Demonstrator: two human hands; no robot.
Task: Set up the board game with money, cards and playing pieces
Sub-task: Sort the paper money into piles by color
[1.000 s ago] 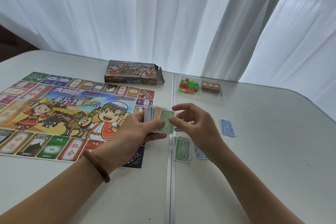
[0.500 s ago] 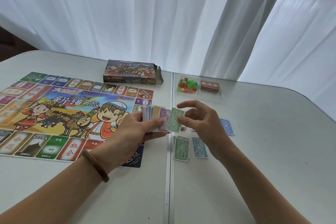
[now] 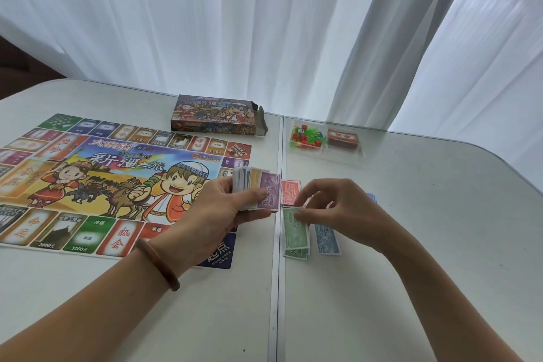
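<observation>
A: Money stack [image 3: 258, 191] sits fanned in your left hand [image 3: 217, 211], gripped over the right edge of the game board [image 3: 117, 179], purple note on top.
B: Your right hand [image 3: 338, 209] pinches a green note [image 3: 293, 232] just right of the board, a blue note [image 3: 326, 239] beside it.
A: Past the board's far right corner lies the box [image 3: 217, 114], with the tray of pieces [image 3: 305, 137] further right

There are one colourful paper game board [image 3: 117, 185], one open cardboard box [image 3: 217, 114], one clear plastic tray [image 3: 343, 153], one brown card deck [image 3: 343, 138], one mixed stack of paper bills [image 3: 258, 191] and four small bill piles [image 3: 295, 236].
</observation>
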